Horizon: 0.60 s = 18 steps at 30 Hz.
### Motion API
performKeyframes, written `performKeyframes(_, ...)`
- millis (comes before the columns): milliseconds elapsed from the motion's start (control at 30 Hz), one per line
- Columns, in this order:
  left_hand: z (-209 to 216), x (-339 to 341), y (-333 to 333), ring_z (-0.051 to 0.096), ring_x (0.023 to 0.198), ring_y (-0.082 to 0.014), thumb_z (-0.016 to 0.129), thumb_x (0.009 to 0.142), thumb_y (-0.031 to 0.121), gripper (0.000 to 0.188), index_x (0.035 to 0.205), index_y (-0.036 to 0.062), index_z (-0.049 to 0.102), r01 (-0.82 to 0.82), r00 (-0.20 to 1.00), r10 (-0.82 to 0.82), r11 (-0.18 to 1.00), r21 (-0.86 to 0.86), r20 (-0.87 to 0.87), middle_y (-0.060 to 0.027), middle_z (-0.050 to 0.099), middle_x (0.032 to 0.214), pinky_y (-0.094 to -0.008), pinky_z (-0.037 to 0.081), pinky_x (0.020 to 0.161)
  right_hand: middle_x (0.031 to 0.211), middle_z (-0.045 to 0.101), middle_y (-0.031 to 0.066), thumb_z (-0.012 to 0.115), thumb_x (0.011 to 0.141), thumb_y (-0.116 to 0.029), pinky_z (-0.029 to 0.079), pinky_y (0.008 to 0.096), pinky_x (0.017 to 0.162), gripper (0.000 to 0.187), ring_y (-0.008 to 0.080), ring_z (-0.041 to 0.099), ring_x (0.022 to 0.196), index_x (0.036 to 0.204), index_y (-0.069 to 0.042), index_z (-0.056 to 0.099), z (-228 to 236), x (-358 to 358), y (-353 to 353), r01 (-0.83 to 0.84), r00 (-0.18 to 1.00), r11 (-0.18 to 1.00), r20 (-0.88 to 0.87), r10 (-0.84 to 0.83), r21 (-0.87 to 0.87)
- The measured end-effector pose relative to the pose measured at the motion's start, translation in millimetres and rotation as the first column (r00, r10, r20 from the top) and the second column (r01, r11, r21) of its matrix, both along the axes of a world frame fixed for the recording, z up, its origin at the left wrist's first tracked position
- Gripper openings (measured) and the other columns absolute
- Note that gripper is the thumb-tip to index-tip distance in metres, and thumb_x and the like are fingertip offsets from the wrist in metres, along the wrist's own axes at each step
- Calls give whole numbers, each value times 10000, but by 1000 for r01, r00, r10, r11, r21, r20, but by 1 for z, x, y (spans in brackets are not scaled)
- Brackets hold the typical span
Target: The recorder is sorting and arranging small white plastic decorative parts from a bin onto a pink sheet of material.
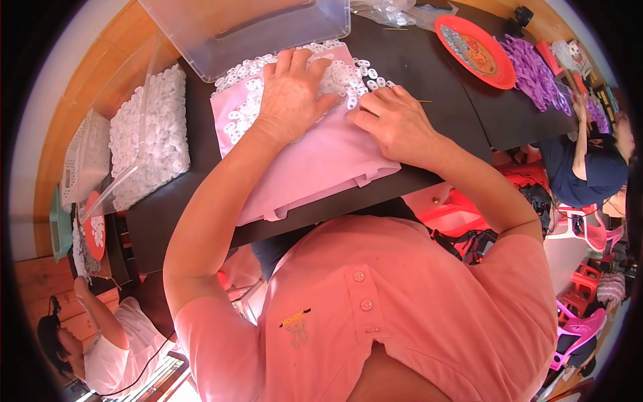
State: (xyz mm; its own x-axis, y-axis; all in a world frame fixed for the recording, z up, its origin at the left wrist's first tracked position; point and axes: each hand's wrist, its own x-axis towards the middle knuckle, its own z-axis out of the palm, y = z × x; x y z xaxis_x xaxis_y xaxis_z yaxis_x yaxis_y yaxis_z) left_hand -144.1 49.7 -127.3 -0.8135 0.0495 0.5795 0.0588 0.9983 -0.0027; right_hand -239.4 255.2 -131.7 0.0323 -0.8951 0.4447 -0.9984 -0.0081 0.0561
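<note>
A pink cloth (321,157), with a seamed near edge and small tabs, lies flat on the dark table before me. Many small white oval pieces with holes (244,110) are strewn over its far part and past its edge. My left hand (293,94) rests on them palm down, fingers spread. Lower and to the right, my right hand (395,124) touches the cloth's right side beside several loose pieces, its fingers bent but apart. Whatever is under both palms is hidden.
A clear bin heaped with white pieces (151,134) stands left. Beyond the cloth is a clear plastic box (248,40). A red plate (492,74) and purple strips (536,70) lie at far right. Co-workers sit at lower left (127,342) and far right (583,167).
</note>
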Motion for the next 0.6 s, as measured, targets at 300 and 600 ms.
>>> performKeyframes(300, -12, 2, -10, 544, 1038, -321, 733, 767, 228, 388, 1100, 56, 634, -64, 998, 67, 987, 148, -16, -101, 591, 1118, -434, 446, 886, 943, 588, 89, 574, 797, -105, 421, 402, 792, 271, 267, 586, 881, 1042, -80, 686, 9, -14, -15, 100, 995, 993, -12, -100, 60)
performKeyframes(600, -14, 5, -12, 562, 993, -320, 718, 772, 224, 332, 1042, 42, 657, -93, 994, 101, 981, 167, -39, -100, 609, 1066, -429, 452, 855, 952, 602, 80, 602, 789, -87, 426, 404, 782, 305, 260, 597, 910, 1079, -110, 692, 10, -15, -27, 87, 994, 992, 63, -93, 88)
